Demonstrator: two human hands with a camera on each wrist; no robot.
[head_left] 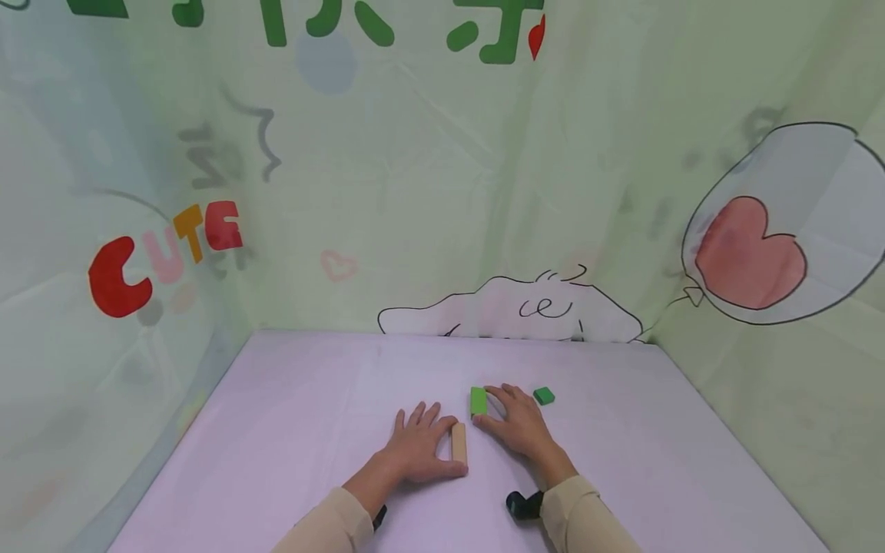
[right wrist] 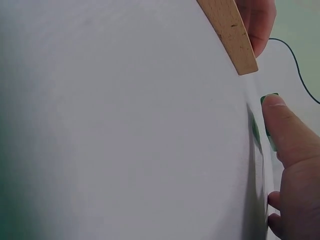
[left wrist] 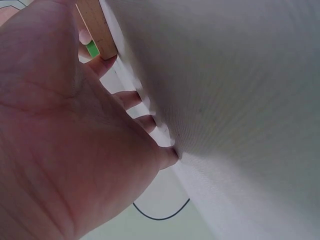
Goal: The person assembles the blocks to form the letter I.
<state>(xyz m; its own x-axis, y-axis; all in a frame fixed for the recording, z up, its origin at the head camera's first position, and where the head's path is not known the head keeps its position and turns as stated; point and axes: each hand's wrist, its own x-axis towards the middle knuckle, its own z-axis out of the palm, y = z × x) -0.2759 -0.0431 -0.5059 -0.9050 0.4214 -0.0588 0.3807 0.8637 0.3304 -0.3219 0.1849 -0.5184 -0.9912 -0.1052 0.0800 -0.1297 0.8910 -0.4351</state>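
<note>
The left hand point(head_left: 418, 449) pinches a bare wooden block point(head_left: 459, 444) end to end between thumb and forefinger, other fingers spread; the right hand point(head_left: 517, 421) likewise pinches a light green block point(head_left: 478, 402). Both oblongs are gripped but lie apart on the smooth, pale counter point(head_left: 290, 415). A dark green block point(head_left: 544, 395) sits unheld, just right of the right hand. The wood is straight-edged, flecked with dark marks.

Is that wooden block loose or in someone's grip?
Gripped: the left hand holds the wooden block, thumb at its near end, index finger at its far end. Whether it is lifted, I cannot tell.
</note>
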